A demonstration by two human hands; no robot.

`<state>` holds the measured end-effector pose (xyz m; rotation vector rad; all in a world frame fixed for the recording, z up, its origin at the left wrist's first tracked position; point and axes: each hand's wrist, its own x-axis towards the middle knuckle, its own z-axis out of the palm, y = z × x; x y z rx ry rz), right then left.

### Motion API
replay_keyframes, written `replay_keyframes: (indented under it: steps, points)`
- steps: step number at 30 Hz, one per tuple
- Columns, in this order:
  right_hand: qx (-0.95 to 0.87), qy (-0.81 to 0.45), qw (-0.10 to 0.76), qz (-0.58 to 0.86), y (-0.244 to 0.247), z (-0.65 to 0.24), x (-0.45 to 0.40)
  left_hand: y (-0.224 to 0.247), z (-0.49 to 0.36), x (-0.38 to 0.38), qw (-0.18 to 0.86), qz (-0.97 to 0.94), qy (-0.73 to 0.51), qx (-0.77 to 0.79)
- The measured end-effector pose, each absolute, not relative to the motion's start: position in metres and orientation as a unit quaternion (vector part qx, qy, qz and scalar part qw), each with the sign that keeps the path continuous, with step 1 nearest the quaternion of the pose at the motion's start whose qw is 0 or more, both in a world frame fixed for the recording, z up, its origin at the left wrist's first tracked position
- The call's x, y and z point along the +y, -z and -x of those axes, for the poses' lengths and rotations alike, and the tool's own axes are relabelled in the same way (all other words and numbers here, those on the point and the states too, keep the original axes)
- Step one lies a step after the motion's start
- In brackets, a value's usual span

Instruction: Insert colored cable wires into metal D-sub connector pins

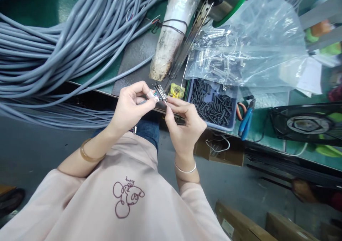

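My left hand [135, 105] pinches the end of a grey cable [143, 101], where short coloured wires meet a multi-pin metal connector [160, 92]. Thumb and forefinger of my right hand [184, 118] close on the near end of that connector, by a thin reddish wire; the exact grip is partly hidden. Both hands are at the bench edge, just in front of a dark plate [133, 64]. Beyond the connector, a soldering iron with a perforated metal barrel [196, 27] points down toward a yellow pad [177, 90].
Thick grey cable coils [66, 52] cover the left. A plastic-wrapped roll [171, 37] lies beside the iron, near a green-rimmed solder spool [237, 2]. Rightward are a bag of connectors [248, 48], a bin of black tubing pieces [191, 91], blue-handled pliers [246, 121] and a fan [307, 123].
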<state>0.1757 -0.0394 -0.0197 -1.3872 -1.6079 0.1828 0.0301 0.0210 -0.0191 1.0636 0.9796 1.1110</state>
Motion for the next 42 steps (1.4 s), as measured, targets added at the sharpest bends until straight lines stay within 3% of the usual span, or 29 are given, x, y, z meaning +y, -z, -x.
replay_keyframes:
  steps: [11, 23, 32, 38, 42]
  points:
    - [-0.661, -0.055, 0.493, 0.563, 0.015, -0.177, -0.027, 0.010, -0.035, 0.028, 0.586, -0.476, -0.488, 0.438]
    - [-0.702, 0.032, 0.438, 0.560, 0.010, -0.179, -0.020, 0.006, -0.034, 0.029, 0.577, -0.488, -0.470, 0.456]
    - [-0.588, -0.012, 0.642, 0.492, 0.018, -0.190, -0.043, 0.011, -0.032, 0.029, 0.622, -0.459, -0.443, 0.454]
    - [-0.660, -0.027, 0.499, 0.561, 0.020, -0.189, -0.037, 0.010, -0.033, 0.028, 0.627, -0.455, -0.456, 0.439]
    - [-0.693, -0.025, 0.465, 0.550, 0.018, -0.185, -0.027, 0.010, -0.034, 0.029, 0.612, -0.455, -0.472, 0.442]
